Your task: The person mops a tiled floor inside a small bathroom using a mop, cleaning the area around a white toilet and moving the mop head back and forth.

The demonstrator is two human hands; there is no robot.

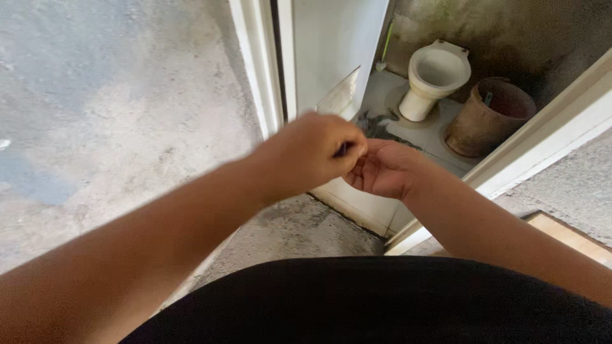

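Observation:
My left hand and my right hand meet in front of me, at the threshold of a small toilet room. The left hand's fingers are curled shut, and a small dark item shows between its fingertips; what it is I cannot tell. My right hand lies palm up with its fingers loosely curled, touching the left fingertips. Both forearms reach in from the bottom corners over my black shirt.
A white door stands open in a white frame. Inside are a white toilet bowl, a rusty brown bucket and a green-handled brush. Rough concrete wall fills the left. A wooden board lies at right.

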